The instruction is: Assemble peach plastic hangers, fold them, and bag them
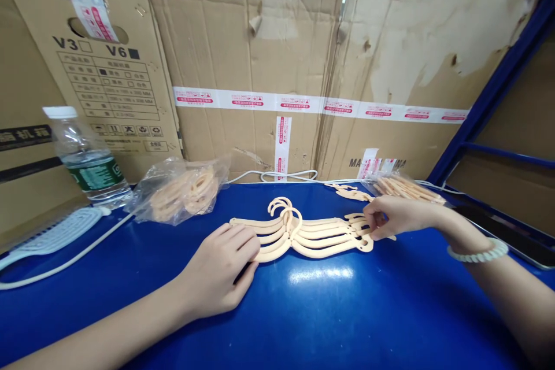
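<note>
Several cream plastic hangers (325, 252) lie overlapped in a fanned row on the blue table, their hooks bunched together at the middle. My left hand (223, 269) is closed around the left end of the row, fingers on top and thumb at the near side. At the right end, my right hand (396, 217) is pinched, its fingertips beside the hanger tips. Pale thin parts poke out around those fingers, but what they grip is mostly hidden. Just beyond that hand lie some loose pale plastic pieces (349, 192).
A clear bag of pale coiled pieces (184, 192), a water bottle (93, 159) and a white hairbrush (60, 233) are at left. Another bag of pale pieces (403, 188) and a dark phone-like slab (507, 237) are at right. Cardboard (251, 40) walls the back; a white cable (82, 266) crosses the table.
</note>
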`<state>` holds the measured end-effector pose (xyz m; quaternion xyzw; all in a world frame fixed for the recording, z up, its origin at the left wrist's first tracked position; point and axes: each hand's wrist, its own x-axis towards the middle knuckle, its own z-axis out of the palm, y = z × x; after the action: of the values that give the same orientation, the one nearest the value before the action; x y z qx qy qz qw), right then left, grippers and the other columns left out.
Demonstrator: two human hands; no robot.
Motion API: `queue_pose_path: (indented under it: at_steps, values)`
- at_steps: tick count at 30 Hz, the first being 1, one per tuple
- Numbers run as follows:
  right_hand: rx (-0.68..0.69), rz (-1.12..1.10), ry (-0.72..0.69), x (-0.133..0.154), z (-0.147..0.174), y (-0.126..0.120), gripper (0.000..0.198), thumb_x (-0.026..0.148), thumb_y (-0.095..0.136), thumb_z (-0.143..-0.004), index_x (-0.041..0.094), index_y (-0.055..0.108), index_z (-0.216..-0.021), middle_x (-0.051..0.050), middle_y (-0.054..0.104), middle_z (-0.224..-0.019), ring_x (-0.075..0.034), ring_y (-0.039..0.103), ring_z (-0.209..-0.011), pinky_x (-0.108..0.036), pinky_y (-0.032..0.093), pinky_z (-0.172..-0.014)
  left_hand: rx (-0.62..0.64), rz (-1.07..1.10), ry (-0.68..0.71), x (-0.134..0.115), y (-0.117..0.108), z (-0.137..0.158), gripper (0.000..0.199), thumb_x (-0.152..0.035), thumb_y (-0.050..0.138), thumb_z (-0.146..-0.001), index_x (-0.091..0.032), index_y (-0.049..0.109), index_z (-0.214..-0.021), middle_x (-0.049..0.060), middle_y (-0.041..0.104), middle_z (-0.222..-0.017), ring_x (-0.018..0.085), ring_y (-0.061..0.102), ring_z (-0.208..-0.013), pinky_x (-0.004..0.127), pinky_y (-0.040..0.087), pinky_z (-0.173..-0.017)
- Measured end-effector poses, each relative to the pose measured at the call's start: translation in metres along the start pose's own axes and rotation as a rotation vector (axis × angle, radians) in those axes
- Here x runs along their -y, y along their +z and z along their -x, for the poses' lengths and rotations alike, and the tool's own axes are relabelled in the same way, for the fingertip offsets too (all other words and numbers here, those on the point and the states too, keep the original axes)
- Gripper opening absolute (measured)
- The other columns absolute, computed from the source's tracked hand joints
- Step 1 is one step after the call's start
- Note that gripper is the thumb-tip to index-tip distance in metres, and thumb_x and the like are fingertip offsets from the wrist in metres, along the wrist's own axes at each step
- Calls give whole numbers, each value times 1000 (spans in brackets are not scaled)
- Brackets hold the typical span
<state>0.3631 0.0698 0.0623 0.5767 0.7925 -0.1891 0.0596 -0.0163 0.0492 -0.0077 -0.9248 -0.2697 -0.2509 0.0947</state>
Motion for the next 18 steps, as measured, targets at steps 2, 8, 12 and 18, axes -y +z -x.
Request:
queue_pose_path:
  at_steps: [2,8,12,18]
  values:
    - [-17,18,-24,-1,1,-2,17,35,63,-73,18,60,-71,-4,64,-70,-17,56,-63,-28,39,-55,-4,-10,10,0,-1,-1,13,-13,45,-85,-19,50,-75,4,57,-78,21,51,-71,34,35,-66]
    - [-293,-1,-107,7,1,-5,20,36,56,-82,19,58,-73,-2,61,-64,-16,54,-58,-27,36,-53,-7,-55,42,0,0,-2,15,-14,44,-86,-19,53,-75,4,58,-78,19,50,-69,34,36,-66]
    - [-474,2,-194,21,0,-1,21,34,52,-87,19,57,-75,-1,60,-64,-14,52,-57,-26,36,-54,3,-62,55,0,0,-1,17,-14,43,-87,-19,53,-76,4,57,-76,19,50,-69,34,36,-65]
    - [-390,4,-253,45,4,15,16,33,57,-87,19,64,-88,-5,66,-80,-18,59,-70,-28,43,-61,59,-81,45,0,1,1,19,-13,40,-90,-18,54,-79,5,58,-80,21,51,-71,34,36,-65]
